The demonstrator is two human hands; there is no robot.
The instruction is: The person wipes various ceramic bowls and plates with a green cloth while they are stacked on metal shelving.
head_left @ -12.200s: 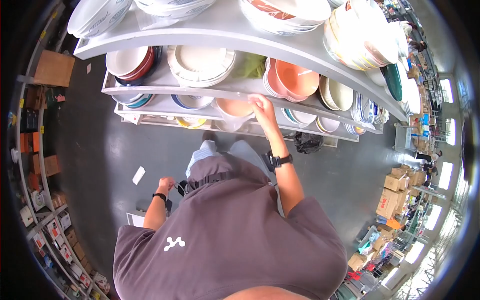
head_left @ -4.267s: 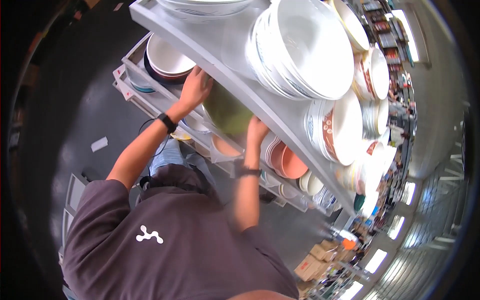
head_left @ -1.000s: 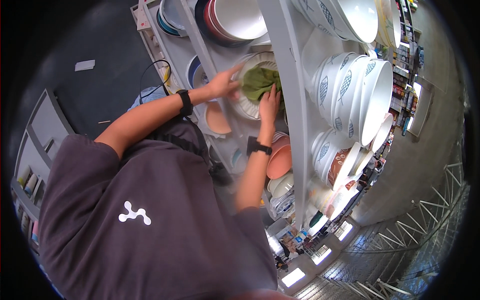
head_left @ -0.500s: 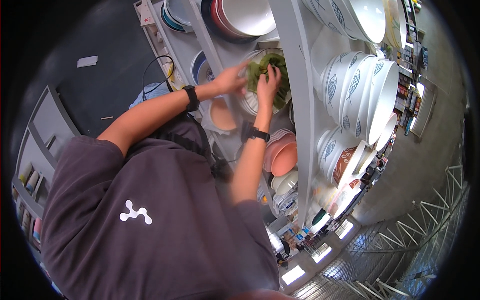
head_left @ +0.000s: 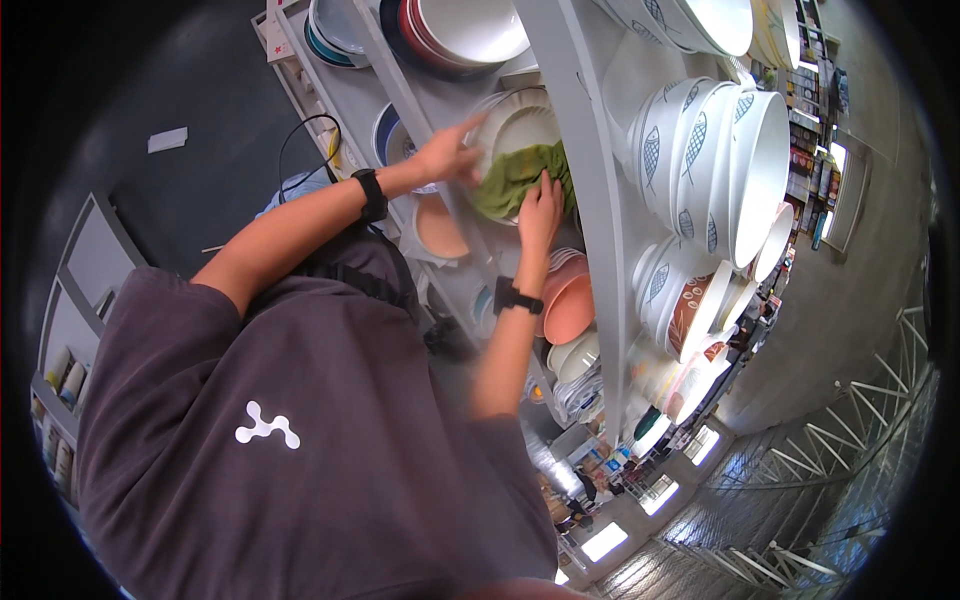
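A pale cream plate [head_left: 527, 122] with a ribbed rim lies on the shelf, with other rims showing at its upper left edge. My left hand [head_left: 450, 158] is at the plate's left rim, index finger stretched along it and the other fingers curled against the edge, slightly blurred. On the plate's lower half lies a crumpled green cloth [head_left: 515, 182]. My right hand [head_left: 542, 212] grips this cloth from below and presses it to the plate; its fingertips sink into the folds. Both wrists wear a black band.
A grey shelf board [head_left: 580, 120] stands close right of my right hand. Beyond it are stacked white bowls with fish drawings [head_left: 695, 165]. Coral bowls [head_left: 568, 305] sit below my right hand, a peach bowl [head_left: 440, 228] below my left. Large white and red bowls [head_left: 470, 30] are above.
The cloth has moved down and spread out, baring the plate's upper part. My right hand has gone down with it. My left hand has shifted left, away from the cloth to the rim.
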